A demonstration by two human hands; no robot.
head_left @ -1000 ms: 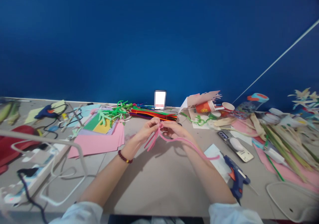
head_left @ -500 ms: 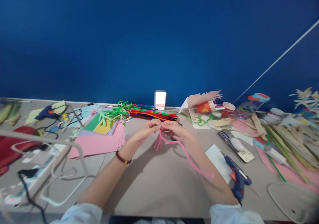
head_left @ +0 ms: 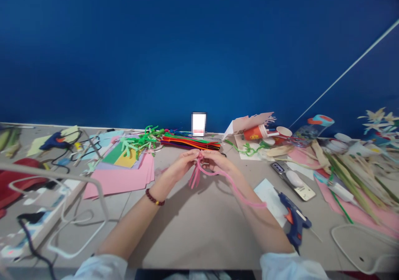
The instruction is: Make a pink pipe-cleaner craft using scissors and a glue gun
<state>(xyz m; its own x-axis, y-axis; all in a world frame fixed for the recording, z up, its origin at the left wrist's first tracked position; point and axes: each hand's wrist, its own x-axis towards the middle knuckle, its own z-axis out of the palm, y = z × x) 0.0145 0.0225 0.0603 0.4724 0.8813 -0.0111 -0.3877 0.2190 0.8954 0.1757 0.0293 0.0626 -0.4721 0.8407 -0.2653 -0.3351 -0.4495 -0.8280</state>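
My left hand (head_left: 183, 163) and my right hand (head_left: 215, 161) meet above the middle of the table. Their fingertips pinch a twisted knot in a pink pipe cleaner (head_left: 232, 187). Short pink ends hang below the knot, and one long tail runs down to the right across my right forearm. My fingers hide the knot's centre. A dark red beaded bracelet (head_left: 154, 197) circles my left wrist.
Pink and coloured paper sheets (head_left: 118, 181) lie left of my hands. Beyond them are green pipe-cleaner shapes (head_left: 140, 143) and a bundle of multicoloured pipe cleaners (head_left: 190, 143). A blue hot glue gun (head_left: 294, 217) lies right of my right forearm, near a phone (head_left: 293, 181).
The hanging pink ends have shortened since a second ago. The long tail has swung lower, then risen slightly. My hands stay together at the knot.
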